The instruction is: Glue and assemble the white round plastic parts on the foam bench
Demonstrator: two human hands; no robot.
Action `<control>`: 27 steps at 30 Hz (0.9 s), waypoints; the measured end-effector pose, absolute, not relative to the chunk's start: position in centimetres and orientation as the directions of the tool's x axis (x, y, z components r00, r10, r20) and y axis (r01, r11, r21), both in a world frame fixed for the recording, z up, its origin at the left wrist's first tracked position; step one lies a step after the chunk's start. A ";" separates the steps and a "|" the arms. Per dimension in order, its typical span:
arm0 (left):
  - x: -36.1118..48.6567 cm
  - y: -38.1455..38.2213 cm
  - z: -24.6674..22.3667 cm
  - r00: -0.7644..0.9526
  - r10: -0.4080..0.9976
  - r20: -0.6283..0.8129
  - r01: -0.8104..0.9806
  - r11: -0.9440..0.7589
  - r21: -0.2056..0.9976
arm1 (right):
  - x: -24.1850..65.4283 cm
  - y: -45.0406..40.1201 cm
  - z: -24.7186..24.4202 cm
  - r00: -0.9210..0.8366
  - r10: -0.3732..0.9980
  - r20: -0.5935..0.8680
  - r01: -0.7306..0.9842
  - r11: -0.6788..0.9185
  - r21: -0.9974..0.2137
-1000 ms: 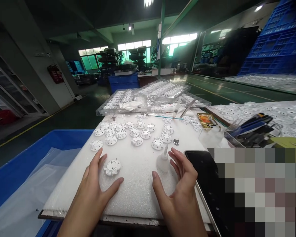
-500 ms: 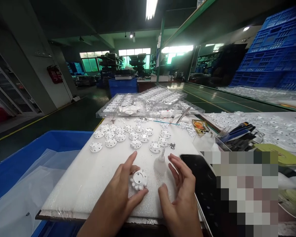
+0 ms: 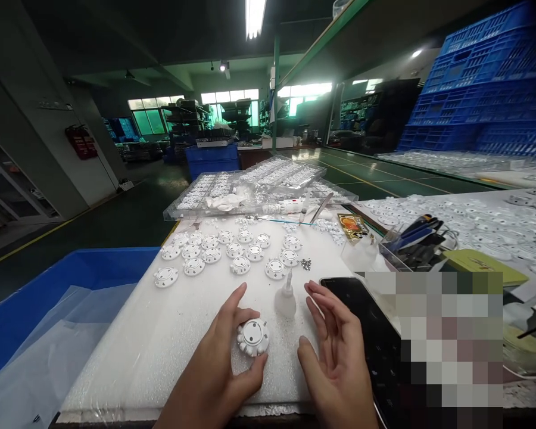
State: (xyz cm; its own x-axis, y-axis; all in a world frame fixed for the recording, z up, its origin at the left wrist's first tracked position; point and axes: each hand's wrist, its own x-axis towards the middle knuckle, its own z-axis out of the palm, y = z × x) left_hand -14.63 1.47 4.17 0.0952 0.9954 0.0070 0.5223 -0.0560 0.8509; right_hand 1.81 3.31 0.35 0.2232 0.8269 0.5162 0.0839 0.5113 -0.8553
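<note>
My left hand [image 3: 218, 360] grips a round white plastic part [image 3: 254, 337] between thumb and fingers. The part has small bumps along its rim and dark dots on its face. To the right, my right hand [image 3: 337, 351] holds nothing, its fingers apart and curved with the palm turned left. A small translucent squeeze bottle [image 3: 286, 301] with a narrow tip stands upright between the hands, touched by neither. Several similar white parts [image 3: 239, 265] lie in loose rows on the white foam sheet [image 3: 129, 351]. A little heap of tiny dark pieces [image 3: 306, 264] sits beside them.
A phone [image 3: 361, 322] lies right of my right hand, near a tool box with pliers [image 3: 413, 238]. Clear trays of white pieces [image 3: 205, 193] are stacked at the back. A blue bin [image 3: 93, 268] stands left; more white parts [image 3: 429, 220] cover the right-hand table.
The view has shifted slightly, and most things sit a little further left. My right hand has moved a bit away from the bottle. The left hand still holds the white part.
</note>
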 end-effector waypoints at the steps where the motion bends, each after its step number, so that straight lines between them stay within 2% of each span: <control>1: -14.7 1.4 4.3 0.079 0.997 -0.006 0.469 -0.032 0.883 | 1.8 3.2 0.6 0.246 0.794 0.556 0.122 0.544 -0.830; 4: -15.3 1.2 5.0 0.085 0.995 -0.052 0.223 0.032 0.974 | 2.1 2.8 1.3 0.190 0.715 0.673 0.229 0.634 -0.739; 6: -15.6 1.1 5.4 0.119 0.990 -0.079 0.071 0.071 0.995 | 2.3 2.7 1.8 0.020 0.708 0.706 0.271 0.676 -0.685; 8: -15.7 1.0 5.7 0.154 0.984 -0.092 0.020 0.090 0.996 | 2.5 2.8 2.2 -0.183 0.693 0.697 0.284 0.716 -0.638; 10: -15.6 0.9 5.7 0.187 0.980 -0.074 0.077 0.060 0.995 | 2.7 3.1 2.5 -0.320 0.668 0.671 0.269 0.744 -0.612; 12: -15.5 0.9 5.6 0.217 0.976 -0.035 0.172 -0.002 0.985 | 2.8 3.4 2.6 -0.365 0.650 0.667 0.239 0.758 -0.607; 18: -15.3 0.9 5.3 0.248 0.962 0.112 0.393 -0.206 0.896 | 2.6 3.3 2.3 -0.349 0.625 0.698 0.290 0.780 -0.554; 27: -15.5 1.0 5.2 0.209 0.923 0.323 0.482 -0.385 0.787 | 2.6 3.1 2.0 -0.305 0.635 0.710 0.361 0.767 -0.531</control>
State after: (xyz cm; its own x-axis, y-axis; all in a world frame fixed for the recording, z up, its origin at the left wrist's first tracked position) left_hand -15.51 1.00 5.20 0.2095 0.9228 0.3235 0.4818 -0.3853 0.7870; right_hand 2.61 3.15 2.02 -0.3050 0.6351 0.7097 0.3615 0.7666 -0.5307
